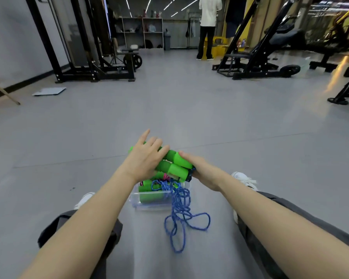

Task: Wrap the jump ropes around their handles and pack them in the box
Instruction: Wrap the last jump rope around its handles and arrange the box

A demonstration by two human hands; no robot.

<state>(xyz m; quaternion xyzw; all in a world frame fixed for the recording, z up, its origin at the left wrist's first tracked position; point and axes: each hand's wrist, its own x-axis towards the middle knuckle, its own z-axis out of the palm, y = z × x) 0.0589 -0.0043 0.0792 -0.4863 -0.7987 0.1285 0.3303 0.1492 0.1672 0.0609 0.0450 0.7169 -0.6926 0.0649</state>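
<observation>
Two green foam handles (174, 165) of a jump rope lie side by side in the air above a clear plastic box (136, 200). My left hand (146, 156) covers their far ends, and my right hand (197, 168) grips their near ends. A loose blue rope (179, 216) hangs from the handles and trails in loops onto the grey floor in front of the box. Inside the box lie other green handles (149, 190) with a bit of pink rope (166, 176).
I sit on a grey gym floor with my legs apart, white shoes (244, 179) on both sides of the box. Black weight machines (256, 63) stand far left and right. A person (208, 27) stands in the background. A flat grey plate (48, 91) lies at left.
</observation>
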